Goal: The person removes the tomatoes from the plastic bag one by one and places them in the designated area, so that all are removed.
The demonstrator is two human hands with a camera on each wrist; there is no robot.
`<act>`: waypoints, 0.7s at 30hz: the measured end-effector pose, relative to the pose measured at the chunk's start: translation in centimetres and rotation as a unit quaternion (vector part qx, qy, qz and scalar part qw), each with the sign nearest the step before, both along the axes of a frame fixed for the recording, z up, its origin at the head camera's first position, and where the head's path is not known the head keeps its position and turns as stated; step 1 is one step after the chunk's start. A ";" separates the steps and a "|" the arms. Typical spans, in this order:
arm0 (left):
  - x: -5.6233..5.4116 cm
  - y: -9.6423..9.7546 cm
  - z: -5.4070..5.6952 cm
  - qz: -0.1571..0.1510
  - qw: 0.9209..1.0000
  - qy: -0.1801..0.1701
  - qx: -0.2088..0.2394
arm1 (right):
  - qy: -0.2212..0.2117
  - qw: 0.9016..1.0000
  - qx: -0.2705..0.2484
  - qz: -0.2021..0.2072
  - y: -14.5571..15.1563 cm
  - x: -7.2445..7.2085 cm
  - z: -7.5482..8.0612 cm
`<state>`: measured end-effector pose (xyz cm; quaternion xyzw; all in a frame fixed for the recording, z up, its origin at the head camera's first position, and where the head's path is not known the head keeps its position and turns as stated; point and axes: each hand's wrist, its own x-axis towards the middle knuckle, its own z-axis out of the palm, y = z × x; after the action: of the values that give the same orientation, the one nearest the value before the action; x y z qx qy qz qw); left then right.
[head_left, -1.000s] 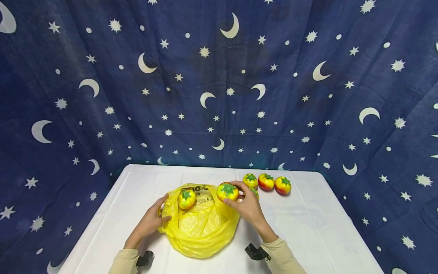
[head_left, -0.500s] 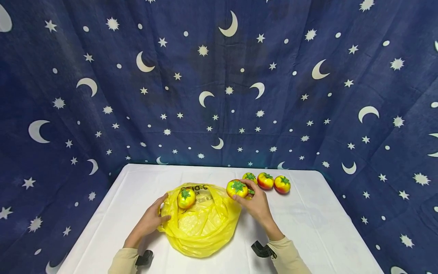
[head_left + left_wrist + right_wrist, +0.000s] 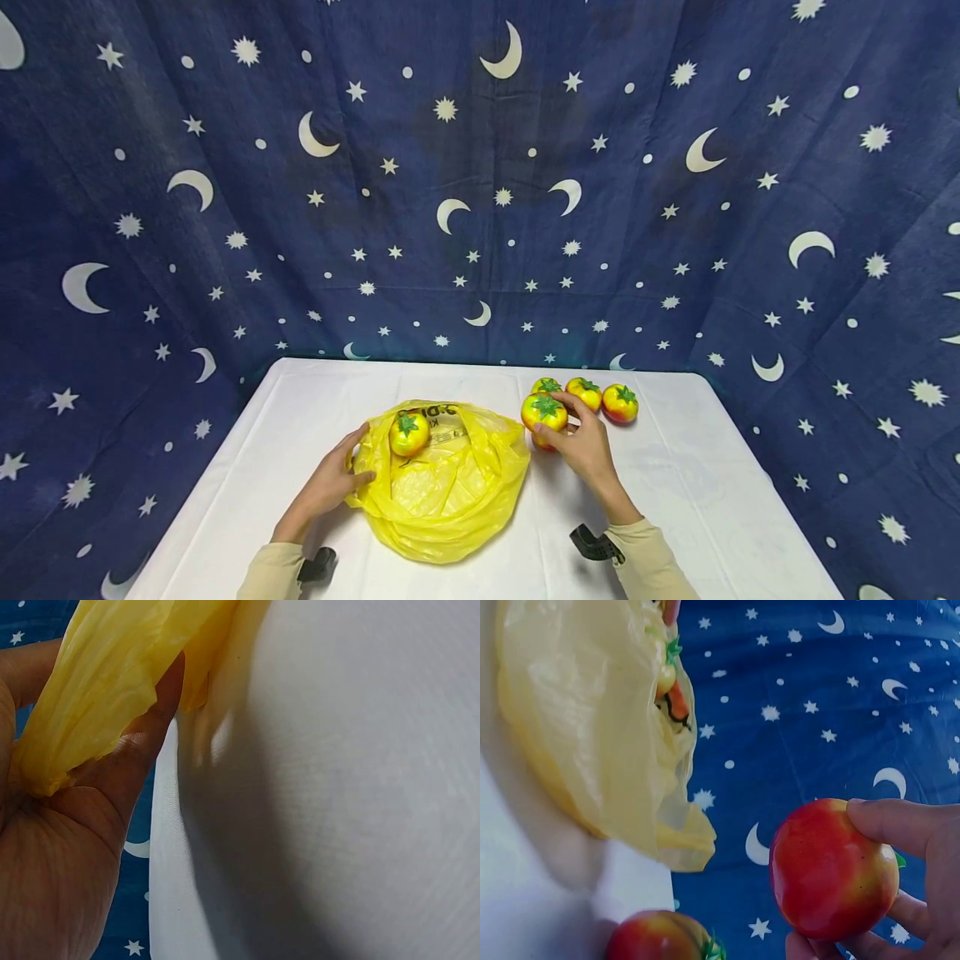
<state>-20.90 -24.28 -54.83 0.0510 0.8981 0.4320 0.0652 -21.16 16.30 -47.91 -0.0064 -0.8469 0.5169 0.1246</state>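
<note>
A yellow plastic bag (image 3: pixel 442 533) stands on the white table with its mouth spread wide. One yellow-and-red tomato (image 3: pixel 409 434) with green leaves shows inside, near the far left of the mouth. My left hand (image 3: pixel 330 482) holds the bag's left rim, the plastic (image 3: pixel 112 682) running between thumb and fingers. Just right of the bag, my right hand (image 3: pixel 585 446) grips another tomato (image 3: pixel 543 412) between thumb and fingertips, its leaves facing up. In the right wrist view the held tomato (image 3: pixel 832 870) shows its red underside. Partly hidden beneath it is a further tomato (image 3: pixel 660 937).
Behind my right hand, near the table's far edge, sit a left tomato (image 3: pixel 546 385), a middle tomato (image 3: pixel 584 392) and a right tomato (image 3: pixel 620 403). A dark blue cloth (image 3: pixel 480 208) with moons and stars hangs behind the white table (image 3: pixel 697 483).
My right hand has moved right with its tomato, from over the bag's right rim to beside the bag. My left hand stays at the left rim.
</note>
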 end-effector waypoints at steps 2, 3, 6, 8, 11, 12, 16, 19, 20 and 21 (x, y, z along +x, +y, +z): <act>0.0 0.0 0.0 0.000 1.000 0.000 0.000 | -0.005 1.000 -0.002 -0.006 0.3 0.0 -0.1; -0.1 0.1 0.0 0.001 1.000 -0.001 -0.001 | -0.007 1.000 -0.002 -0.008 0.5 -0.1 -0.1; -0.2 0.3 -0.1 0.004 1.000 -0.005 0.000 | -0.012 1.000 -0.002 -0.019 1.0 -0.2 -0.3; -0.2 0.3 -0.1 0.007 1.000 -0.010 0.001 | -0.014 1.000 0.002 -0.024 1.2 -0.3 -0.4; -0.1 0.4 0.0 0.007 1.000 -0.011 0.004 | -0.016 0.999 -0.001 -0.030 1.6 -0.5 -0.6; -0.1 0.4 0.0 0.007 1.000 -0.011 0.005 | -0.017 0.999 -0.003 -0.031 1.7 -0.5 -0.7; -0.2 0.3 0.0 0.003 1.000 -0.008 0.003 | -0.023 0.999 -0.009 -0.039 2.2 -0.7 -1.1; -0.3 0.3 0.0 0.003 1.000 -0.006 -0.001 | -0.023 0.999 -0.010 -0.045 2.7 -0.8 -1.3; -0.3 0.3 0.0 0.003 1.000 -0.007 -0.001 | -0.023 0.999 -0.009 -0.047 2.9 -0.8 -1.4; -0.3 0.4 0.0 0.002 1.000 -0.005 -0.004 | -0.023 0.999 -0.008 -0.049 3.1 -0.9 -1.5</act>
<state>-21.23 -23.93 -54.82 0.0465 0.8994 0.4291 0.0689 -22.03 19.35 -49.45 -0.0603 -0.8439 0.5169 0.1303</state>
